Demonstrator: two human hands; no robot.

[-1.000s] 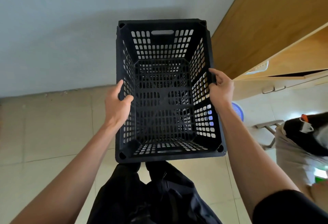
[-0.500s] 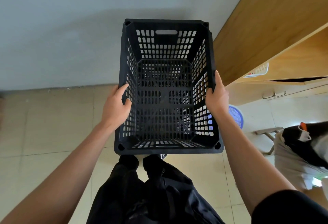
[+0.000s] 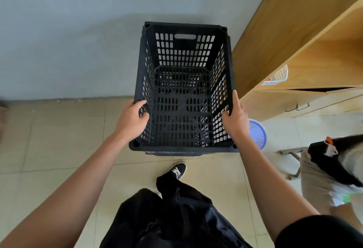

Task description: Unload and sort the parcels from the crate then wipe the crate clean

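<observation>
A black perforated plastic crate (image 3: 184, 31) is held upright in front of me above the tiled floor, close to the grey wall. Nothing lies inside it. My left hand (image 3: 131, 120) grips the crate's left rim near the front corner, with the thumb hooked over the edge. On the opposite side, my right hand (image 3: 234, 119) holds the right rim, thumb inside and fingers against the outer wall. No parcels are in view.
A wooden cabinet (image 3: 306, 51) with drawers stands to the right. A blue mesh bin (image 3: 257, 133) sits on the floor beside the crate. Another person (image 3: 334, 171) and a stool are at the far right. My shoe (image 3: 178, 171) is under the crate's near edge.
The crate has moved down and away from me towards the wall. Both hands slid nearer its front corners. My foot has come into view.
</observation>
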